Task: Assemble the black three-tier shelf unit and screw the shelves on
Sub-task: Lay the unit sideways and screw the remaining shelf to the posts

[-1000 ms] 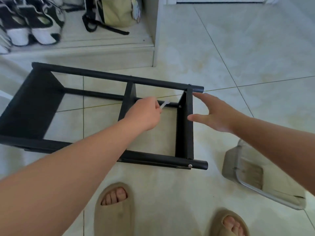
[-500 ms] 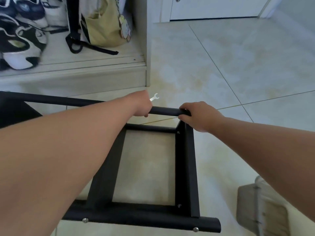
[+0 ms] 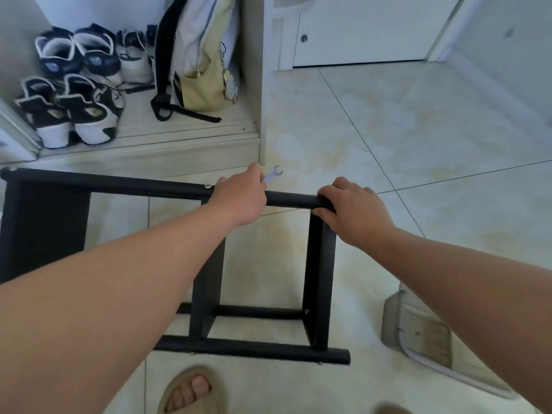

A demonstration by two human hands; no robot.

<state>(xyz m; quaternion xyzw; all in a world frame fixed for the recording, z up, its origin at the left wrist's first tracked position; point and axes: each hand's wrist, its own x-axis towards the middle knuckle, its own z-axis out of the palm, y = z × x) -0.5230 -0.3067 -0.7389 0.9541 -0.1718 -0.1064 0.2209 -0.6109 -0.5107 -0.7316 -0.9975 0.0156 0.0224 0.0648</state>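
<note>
One sandalled foot (image 3: pixel 191 389) shows at the near edge of the tiled floor (image 3: pixel 388 130). To the right, near the right forearm, lies a grey plastic object (image 3: pixel 418 333), apart from the frame.

Just beyond the foot, the black shelf unit (image 3: pixel 321 279) lies on its side on the floor, its long rails running left to right. The near rail (image 3: pixel 254 349) sits low by the foot. Two shelf panels stand on edge between it and the far rail (image 3: pixel 134 183), and a third panel closes the left end.

Both arms reach across the frame to the far rail. The left hand (image 3: pixel 239 198) lies over the rail with its fingers curled down the far side. It also pinches a small silver wrench (image 3: pixel 274 173), whose open end sticks out to the far right. The right hand (image 3: pixel 352 210) grips the rail's right end, where the right-hand panel meets it, fingers wrapped over the top and thumb on the near side.

Farther off on the left, an open cabinet (image 3: pixel 254 85) holds several sneakers (image 3: pixel 74 109) and a yellow and white bag (image 3: pixel 206 70). A white door (image 3: pixel 358 28) stands at the far end.
</note>
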